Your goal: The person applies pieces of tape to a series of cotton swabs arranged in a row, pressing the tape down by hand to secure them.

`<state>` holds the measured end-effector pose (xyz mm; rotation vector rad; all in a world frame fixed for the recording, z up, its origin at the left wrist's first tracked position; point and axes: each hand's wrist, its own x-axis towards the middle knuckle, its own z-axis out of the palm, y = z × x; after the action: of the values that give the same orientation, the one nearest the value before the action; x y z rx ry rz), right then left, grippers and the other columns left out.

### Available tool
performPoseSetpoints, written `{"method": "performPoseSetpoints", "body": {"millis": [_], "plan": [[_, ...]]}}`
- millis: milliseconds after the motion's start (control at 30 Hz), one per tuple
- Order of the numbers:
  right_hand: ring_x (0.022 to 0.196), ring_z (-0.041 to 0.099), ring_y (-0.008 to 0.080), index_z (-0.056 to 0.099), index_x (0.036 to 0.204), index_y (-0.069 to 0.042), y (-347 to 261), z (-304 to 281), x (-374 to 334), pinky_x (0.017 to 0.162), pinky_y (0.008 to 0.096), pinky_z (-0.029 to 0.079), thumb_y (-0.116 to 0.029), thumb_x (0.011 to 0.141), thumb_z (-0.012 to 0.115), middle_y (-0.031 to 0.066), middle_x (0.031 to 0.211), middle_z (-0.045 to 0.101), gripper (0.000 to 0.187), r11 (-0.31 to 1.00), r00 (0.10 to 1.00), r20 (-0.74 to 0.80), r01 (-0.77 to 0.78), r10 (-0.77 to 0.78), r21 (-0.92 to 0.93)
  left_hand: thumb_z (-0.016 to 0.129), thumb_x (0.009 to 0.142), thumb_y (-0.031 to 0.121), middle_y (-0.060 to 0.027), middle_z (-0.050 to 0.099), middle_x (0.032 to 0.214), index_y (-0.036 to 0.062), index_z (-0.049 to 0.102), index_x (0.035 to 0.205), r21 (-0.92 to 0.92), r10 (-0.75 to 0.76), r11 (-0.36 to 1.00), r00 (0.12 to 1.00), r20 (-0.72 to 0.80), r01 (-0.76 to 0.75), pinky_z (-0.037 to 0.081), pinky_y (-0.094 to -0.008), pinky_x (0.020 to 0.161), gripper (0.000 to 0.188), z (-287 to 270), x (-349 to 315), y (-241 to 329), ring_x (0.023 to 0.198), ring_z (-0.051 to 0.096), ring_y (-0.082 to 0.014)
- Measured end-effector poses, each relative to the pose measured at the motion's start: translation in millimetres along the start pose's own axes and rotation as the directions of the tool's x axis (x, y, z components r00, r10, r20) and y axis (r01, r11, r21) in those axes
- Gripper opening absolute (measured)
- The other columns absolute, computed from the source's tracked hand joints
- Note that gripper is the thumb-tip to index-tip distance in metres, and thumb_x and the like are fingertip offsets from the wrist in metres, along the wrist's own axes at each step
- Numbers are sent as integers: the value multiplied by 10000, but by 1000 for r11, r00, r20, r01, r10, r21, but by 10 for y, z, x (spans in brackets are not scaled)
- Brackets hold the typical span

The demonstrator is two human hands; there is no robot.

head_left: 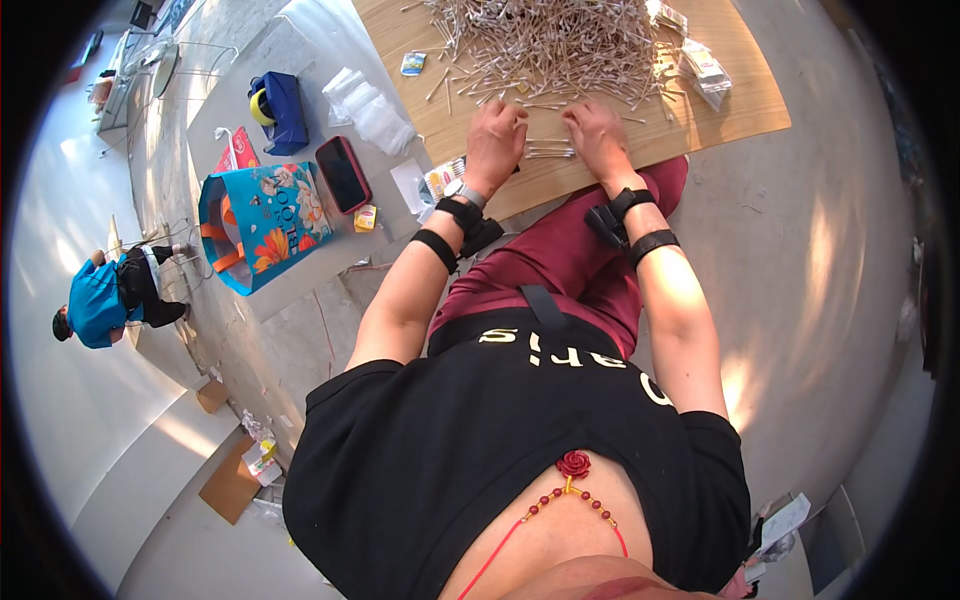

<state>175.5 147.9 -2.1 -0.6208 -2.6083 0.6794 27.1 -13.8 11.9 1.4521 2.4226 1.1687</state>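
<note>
A large heap of cotton swabs (550, 45) lies on the wooden table (740, 95). My left hand (497, 145) is at the near left edge of the heap, its fingers curled and closed among loose swabs. My right hand (598, 138) bends over the near edge opposite it, fingers also closed. What either hand grips is hidden beneath the fingers. Between the wrists, a few swabs (549, 150) lie side by side near the table edge. Beside my left wrist rests an opened pack of swabs (444, 178).
Clear packs (706, 72) lie right of the heap, a small blue-white packet (413, 64) left of it. On the left surface are a phone (343, 174), a blue tape dispenser (280, 113), plastic bags (368, 108) and a floral bag (265, 222). A person (110, 295) is far left.
</note>
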Motion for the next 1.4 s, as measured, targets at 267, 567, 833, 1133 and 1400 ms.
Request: {"method": "performPoseSetpoints", "body": {"millis": [267,567,833,1133,1400], "plan": [[1068,641,299,705,1027,-152,-36,134,281,927,453,482,-183,958,616,74,1068,668,116,980,999,-7,-39,38,-196,776,851,137,-111,661,1020,112,739,978,163,37,986,999,34,-42,496,-444,918,135,130,319,-130,1044,625,-336],[1068,616,319,660,1033,-122,43,114,111,905,456,466,-128,915,701,77,1056,640,125,991,995,-90,-47,36,-123,743,879,159,-98,662,1015,124,725,932,408,119,904,992,43,-127,490,-450,903,66,46,378,-494,1007,632,-314],[1080,610,297,646,1043,-142,-2,121,-49,919,446,454,-121,906,690,72,1055,625,145,994,998,-65,-27,20,-110,758,871,186,-89,655,1023,130,722,972,278,125,952,992,20,-126,475,-448,924,121,174,526,-163,1034,619,-315],[1071,623,294,659,1000,-134,-49,107,-84,933,448,451,-139,905,705,72,1023,632,106,993,999,5,41,-41,-111,761,879,177,-97,663,1022,114,729,939,248,128,960,992,17,-128,475,-446,928,93,268,589,-149,1039,620,-330],[1045,634,297,688,982,-127,-100,29,-125,935,448,454,-135,901,705,80,1012,652,84,993,997,45,73,-69,-93,749,903,171,-58,700,964,130,742,948,132,138,980,986,92,-149,476,-433,903,61,-16,334,-97,996,654,-290]]}}
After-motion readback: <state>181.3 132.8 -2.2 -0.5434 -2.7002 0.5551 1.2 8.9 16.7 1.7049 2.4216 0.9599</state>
